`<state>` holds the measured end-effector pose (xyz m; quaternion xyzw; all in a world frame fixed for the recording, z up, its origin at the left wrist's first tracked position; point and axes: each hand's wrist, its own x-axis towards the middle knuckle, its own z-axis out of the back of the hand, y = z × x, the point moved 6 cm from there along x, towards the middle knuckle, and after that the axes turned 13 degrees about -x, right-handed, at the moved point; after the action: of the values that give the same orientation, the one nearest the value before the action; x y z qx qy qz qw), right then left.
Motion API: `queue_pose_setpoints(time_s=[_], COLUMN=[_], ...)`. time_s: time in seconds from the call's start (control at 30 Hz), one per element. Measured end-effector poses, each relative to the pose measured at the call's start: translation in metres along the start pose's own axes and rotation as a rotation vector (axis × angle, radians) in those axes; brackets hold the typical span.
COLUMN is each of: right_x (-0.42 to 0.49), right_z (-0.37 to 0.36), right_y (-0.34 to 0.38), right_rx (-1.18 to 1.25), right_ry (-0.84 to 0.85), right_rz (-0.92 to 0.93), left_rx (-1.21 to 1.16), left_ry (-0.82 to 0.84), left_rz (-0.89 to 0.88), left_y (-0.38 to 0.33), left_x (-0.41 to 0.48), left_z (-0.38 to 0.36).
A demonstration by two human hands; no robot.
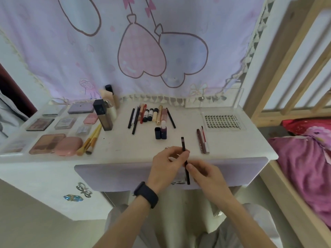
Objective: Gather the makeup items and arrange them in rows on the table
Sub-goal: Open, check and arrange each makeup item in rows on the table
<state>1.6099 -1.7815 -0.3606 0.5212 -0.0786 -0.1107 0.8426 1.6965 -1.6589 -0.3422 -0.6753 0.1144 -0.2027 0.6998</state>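
Both hands on one item: a slim dark pencil (183, 144), held upright-ish just above the front edge of the surface (125, 142), lower centre of the frame. Your left hand (168, 159) pinches it near the middle with its fingers curled; your right hand (203, 173) pinches the lower part. The two-handed hold reads as checking or capping it before it is laid down, though that is only a guess.

The row of sticks and tubes (152, 115) at centre back lies side by side, so the pencil likely belongs there. Palettes and compacts (53, 129) sit in a grid at left, flat things kept together.

Containers: the clear lash case (223, 120) at right holds rows of small dark clusters. A clear box (215, 101) stands behind it; you cannot tell what it holds. The small dark bottle (163, 130) stands uncapped, with its cap (157, 133) just beside it.
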Motion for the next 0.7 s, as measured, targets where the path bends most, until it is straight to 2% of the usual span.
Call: queue_pose_setpoints(time_s=[0.27, 0.5, 0.6, 0.7], right_x=[0.007, 0.017, 0.017, 0.016], right_z=[0.036, 0.049, 0.060, 0.073], right_y=[-0.008, 0.001, -0.002, -0.009], right_rx=[-0.032, -0.147, -0.120, -0.030], right_ry=[-0.182, -0.198, -0.289, -0.360], right_rz=[-0.087, -0.058, -0.068, -0.115], left_rx=[0.039, 0.286, 0.333, 0.259], left_ry=[0.087, 0.265, 0.229, 0.163], left_rz=[-0.004, -0.077, -0.120, -0.109], left_y=[-0.006, -0.005, -0.006, -0.002], left_x=[0.005, 0.002, 0.002, -0.001], left_z=[-0.007, -0.024, -0.014, 0.004])
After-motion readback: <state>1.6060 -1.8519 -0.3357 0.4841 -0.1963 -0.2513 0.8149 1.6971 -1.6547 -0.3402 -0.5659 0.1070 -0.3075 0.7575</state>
